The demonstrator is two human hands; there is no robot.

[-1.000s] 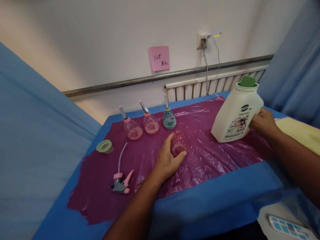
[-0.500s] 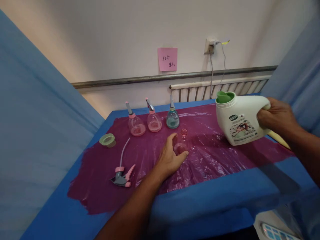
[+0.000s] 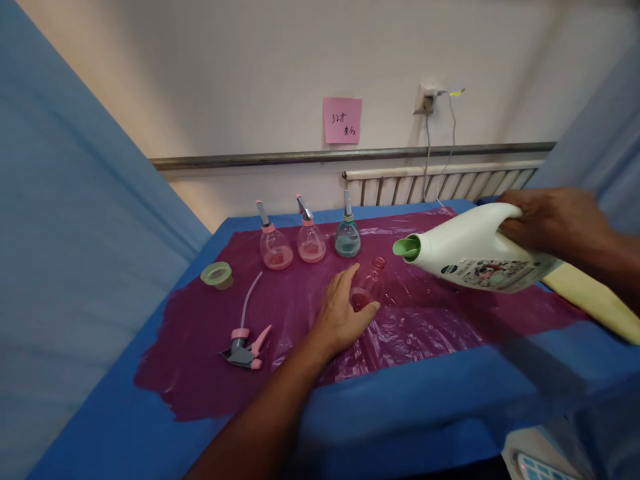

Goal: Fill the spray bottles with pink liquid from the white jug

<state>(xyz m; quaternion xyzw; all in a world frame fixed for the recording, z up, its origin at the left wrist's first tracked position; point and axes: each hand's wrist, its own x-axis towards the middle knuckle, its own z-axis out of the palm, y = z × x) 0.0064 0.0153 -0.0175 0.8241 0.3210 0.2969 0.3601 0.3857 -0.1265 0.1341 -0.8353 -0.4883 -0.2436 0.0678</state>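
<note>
My left hand is wrapped round the side of a clear pink spray bottle with no top on it. The bottle leans to the right, its open neck toward the jug. My right hand grips the handle of a white detergent jug, tipped on its side above the sheet. The jug's green spout points left, a little above and to the right of the bottle's mouth. No stream of liquid shows. A grey and pink spray head with its tube lies left of my left hand.
Two pink spray bottles and a blue-green one stand at the back. A pale green cap sits at left on the purple plastic sheet. A yellow object lies at right. Behind are a wall rail and radiator.
My right hand has tipped the jug to the left, bringing its spout lower and nearer the bottle. The bottle in my left hand has tilted to the right.
</note>
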